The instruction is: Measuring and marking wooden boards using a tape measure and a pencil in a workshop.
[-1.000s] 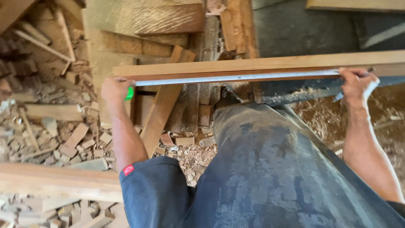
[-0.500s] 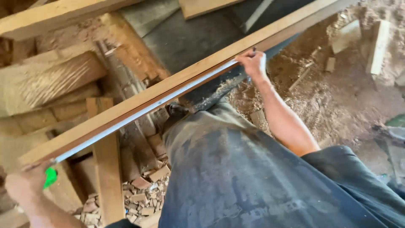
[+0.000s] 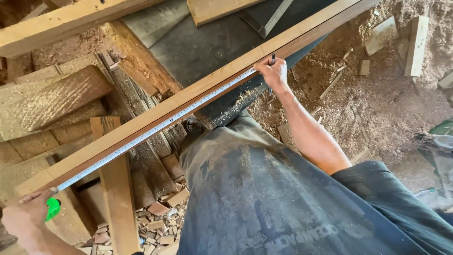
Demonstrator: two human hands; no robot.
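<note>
Wood first: your board [image 3: 188,97] runs long from lower left to upper right, resting across the dark surface [image 3: 212,47]. Keep the tape [image 3: 155,127] flat along its edge; your left hand [image 3: 23,219] pinches the green tape case, your right hand [image 3: 272,73] grips a pencil at the mark.

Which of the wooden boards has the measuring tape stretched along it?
The long board running diagonally between the left hand and right hand; the tape lies along its near edge.
</note>
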